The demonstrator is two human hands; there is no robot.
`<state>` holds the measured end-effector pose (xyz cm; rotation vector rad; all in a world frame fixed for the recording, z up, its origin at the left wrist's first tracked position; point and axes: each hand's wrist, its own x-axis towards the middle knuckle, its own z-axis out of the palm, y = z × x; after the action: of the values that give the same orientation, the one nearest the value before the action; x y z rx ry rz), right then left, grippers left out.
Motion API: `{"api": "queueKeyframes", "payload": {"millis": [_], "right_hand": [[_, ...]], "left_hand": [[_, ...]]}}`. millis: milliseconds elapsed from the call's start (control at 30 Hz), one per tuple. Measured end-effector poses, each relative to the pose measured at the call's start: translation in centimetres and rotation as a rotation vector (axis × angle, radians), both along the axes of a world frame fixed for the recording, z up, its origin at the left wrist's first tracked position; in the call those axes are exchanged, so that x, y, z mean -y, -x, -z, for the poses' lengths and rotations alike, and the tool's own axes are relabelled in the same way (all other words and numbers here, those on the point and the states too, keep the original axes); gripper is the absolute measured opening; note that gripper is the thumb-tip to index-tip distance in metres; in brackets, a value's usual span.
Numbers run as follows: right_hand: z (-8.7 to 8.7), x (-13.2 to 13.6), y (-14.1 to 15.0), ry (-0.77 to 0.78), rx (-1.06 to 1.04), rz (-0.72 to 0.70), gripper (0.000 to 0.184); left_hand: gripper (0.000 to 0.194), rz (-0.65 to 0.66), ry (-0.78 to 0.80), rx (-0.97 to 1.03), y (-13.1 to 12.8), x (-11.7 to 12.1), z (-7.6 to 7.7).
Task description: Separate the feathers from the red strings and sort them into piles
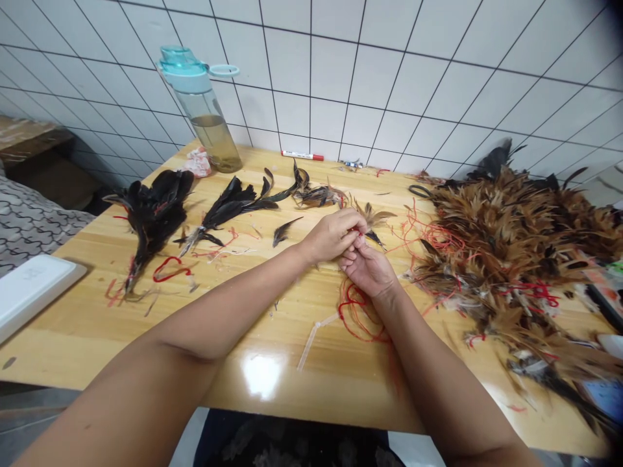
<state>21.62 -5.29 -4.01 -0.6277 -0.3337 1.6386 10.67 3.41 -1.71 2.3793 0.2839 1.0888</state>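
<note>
My left hand [335, 235] and my right hand [370, 264] meet over the middle of the wooden table. The left one is closed, palm down, with a small bunch of brown feathers [376, 215] fanning out beyond its fingertips. With palm turned up, the right hand pinches at a bit of red string [359, 239] against the left fingers. The exact grip is partly hidden by the fingers. Below my right wrist lies a loose coil of red string [351, 305], beside a knotted clear plastic strip [317, 324].
A large heap of brown feathers [506, 227] covers the right side, with tangled red thread [438, 237] at its edge. Black feather bundles [158, 211] lie left. A water bottle [211, 123] and a red-capped marker [302, 155] are near the tiled wall; a white box [36, 292] is far left.
</note>
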Motion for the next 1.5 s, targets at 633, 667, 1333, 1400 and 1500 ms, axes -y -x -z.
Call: {"api": "queueKeyframes", "payload": {"millis": [633, 667, 1333, 1400, 1500], "right_hand": [[-0.5, 0.1, 0.3, 0.032, -0.066, -0.019, 0.023], [-0.5, 0.1, 0.3, 0.036, -0.078, -0.02, 0.023], [-1.0, 0.4, 0.2, 0.132, -0.149, -0.132, 0.038], [-1.1, 0.4, 0.1, 0.132, -0.146, -0.143, 0.041], [-1.1, 0.4, 0.0, 0.142, -0.143, -0.162, 0.046]], "left_hand": [[0.016, -0.096, 0.092, -0.007, -0.1, -0.1, 0.5], [0.017, -0.09, 0.088, -0.005, -0.1, -0.1, 0.5], [0.007, 0.06, 0.584, -0.003, -0.2, -0.1, 1.1], [0.006, 0.065, 0.658, 0.0, -0.2, -0.1, 1.2], [0.006, 0.084, 0.776, 0.008, -0.4, 0.0, 1.3]]}}
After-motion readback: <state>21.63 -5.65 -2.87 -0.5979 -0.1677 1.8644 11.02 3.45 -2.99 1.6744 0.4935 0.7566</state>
